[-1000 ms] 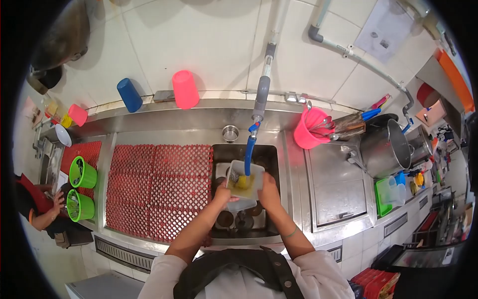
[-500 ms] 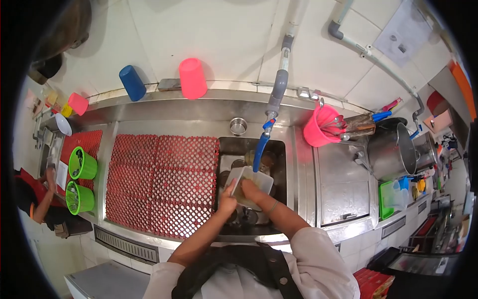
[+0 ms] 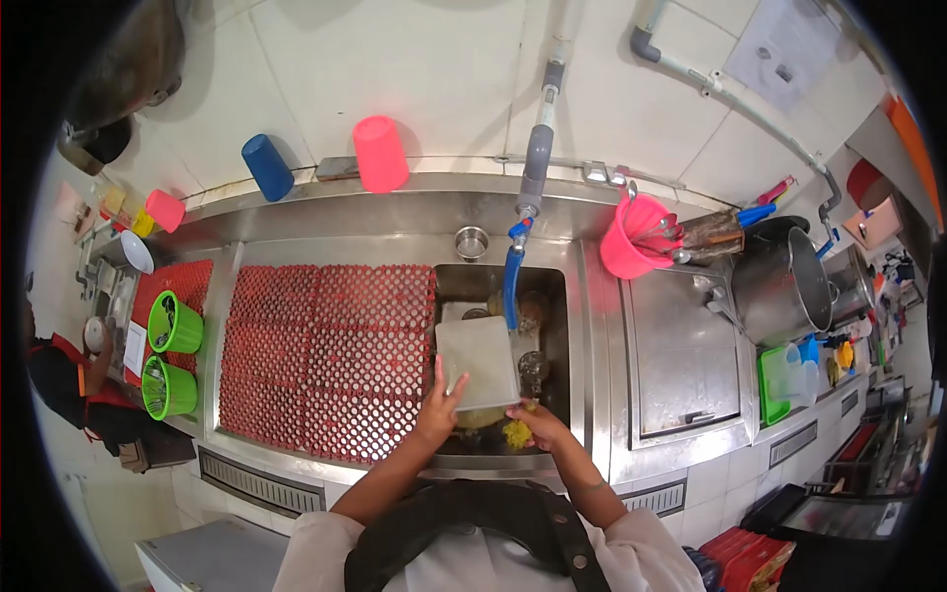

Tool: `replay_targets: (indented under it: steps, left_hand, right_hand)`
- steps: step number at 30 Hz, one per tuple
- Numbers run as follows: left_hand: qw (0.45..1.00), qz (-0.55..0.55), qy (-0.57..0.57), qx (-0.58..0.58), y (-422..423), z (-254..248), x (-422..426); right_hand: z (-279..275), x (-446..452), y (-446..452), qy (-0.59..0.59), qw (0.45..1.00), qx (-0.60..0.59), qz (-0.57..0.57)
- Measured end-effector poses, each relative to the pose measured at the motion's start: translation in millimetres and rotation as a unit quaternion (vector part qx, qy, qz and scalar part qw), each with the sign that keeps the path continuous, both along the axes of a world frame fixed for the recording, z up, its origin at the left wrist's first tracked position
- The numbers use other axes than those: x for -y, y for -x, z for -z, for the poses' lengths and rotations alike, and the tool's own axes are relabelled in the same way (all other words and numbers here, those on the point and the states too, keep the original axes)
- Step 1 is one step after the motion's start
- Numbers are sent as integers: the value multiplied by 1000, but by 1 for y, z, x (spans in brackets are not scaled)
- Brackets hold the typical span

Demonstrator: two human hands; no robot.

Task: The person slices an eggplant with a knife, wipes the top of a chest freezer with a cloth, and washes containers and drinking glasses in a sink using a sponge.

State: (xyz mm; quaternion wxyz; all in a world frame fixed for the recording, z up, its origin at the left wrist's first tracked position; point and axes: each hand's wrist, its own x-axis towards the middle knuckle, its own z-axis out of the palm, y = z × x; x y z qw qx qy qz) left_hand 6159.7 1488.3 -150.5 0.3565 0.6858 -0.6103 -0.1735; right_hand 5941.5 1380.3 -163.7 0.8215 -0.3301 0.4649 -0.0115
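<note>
My left hand (image 3: 437,414) grips the lower left edge of a whitish plastic container (image 3: 477,357), its fingers lying along the side and over the surface. The container is tipped over above the sink (image 3: 553,306), its flat bottom turned up. A yellow scouring pad (image 3: 516,433) is in my right hand (image 3: 546,426), pinched by the container's lower right corner. Behind the container, several dishes and a glass (image 3: 533,367) sit in the sink, partly hidden. A blue hose (image 3: 512,288) on the tap hangs down just beyond the container.
Left of the sink lies a red perforated mat (image 3: 326,360). A pink bucket of utensils (image 3: 631,237) and a large steel pot (image 3: 779,291) stand to the right. A small steel bowl (image 3: 472,243) sits behind the sink. Another person (image 3: 74,380) works at far left.
The container has been turned over, so its bottom now faces up. My right hand has come out of it and moved to its lower right corner, showing the yellow scouring pad.
</note>
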Motion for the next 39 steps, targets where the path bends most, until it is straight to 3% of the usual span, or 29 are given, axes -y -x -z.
replay_targets:
  steps: [4,8,12,14,18,21,23,25,27,29,30,32,34,36,39]
  left_hand:
    - [986,8,111,125,-19,8,1]
    - [982,12,120,143,-38,0,-11]
    - [989,-71,117,58,-31,-49,-18]
    - [987,-121,100,19,-16,-84,-14]
    - [965,-207,35,-157,0,-90,-20]
    - [944,-209,35,-251,5,-87,-38]
    - [924,-219,19,-312,6,-93,-48]
    - [871,-226,15,-436,9,-116,-53]
    - [858,-244,3,-453,9,-111,-52]
    - [837,-242,-19,-490,9,-108,-52]
    - [916,-197,-36,-347,5,-93,-50]
    - [890,-168,-128,-404,6,-96,-33]
    - [827,-164,-208,-496,11,-89,-11]
    - [718,-179,-276,-613,16,-50,16]
    - [702,-127,-282,-641,22,-2,46]
  right_hand:
    - [13,0,-1,6,997,46,60]
    - [28,12,-26,-31,989,76,122]
    - [81,49,-55,-167,951,181,188]
    - [71,69,-73,-183,947,158,214]
    - [99,107,-99,-193,941,159,228]
    - [90,101,-114,55,969,65,232]
    - [99,104,-120,29,966,30,253]
    - [114,112,-129,26,963,-14,266]
    - [130,122,-140,47,959,-66,272]
    - [142,128,-129,235,952,-105,164]
    - [145,133,-120,325,932,-122,107]
    - [146,151,-104,409,894,-125,132]
    - [67,155,-70,511,826,-229,60]
    - [0,156,-45,570,789,-207,99]
    - [-51,155,-27,498,859,-113,28]
